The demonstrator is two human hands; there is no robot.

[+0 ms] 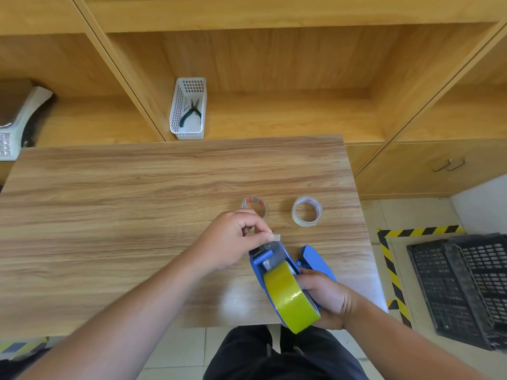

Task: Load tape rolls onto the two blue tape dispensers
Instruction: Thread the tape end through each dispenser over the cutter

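Observation:
My right hand [327, 297] grips a blue tape dispenser [264, 266] that carries a wide yellow tape roll [292, 296], held above the table's near right part. My left hand [233, 239] pinches the tape's loose end [275, 237] just past the dispenser's front roller. A second blue tape dispenser [315, 260] lies on the wooden table [137, 193] right behind the first, partly hidden by it. Two clear tape rolls lie flat farther back: one with a red label [255, 203], partly covered by my left hand, and one plain [306, 211] to its right.
A white plastic basket [188, 109] with green-handled pliers stands on the shelf behind the table. A scale with a keypad [16, 119] sits at the far left. Black crates [466, 286] rest on the floor at the right, beside yellow-black floor tape [392, 272].

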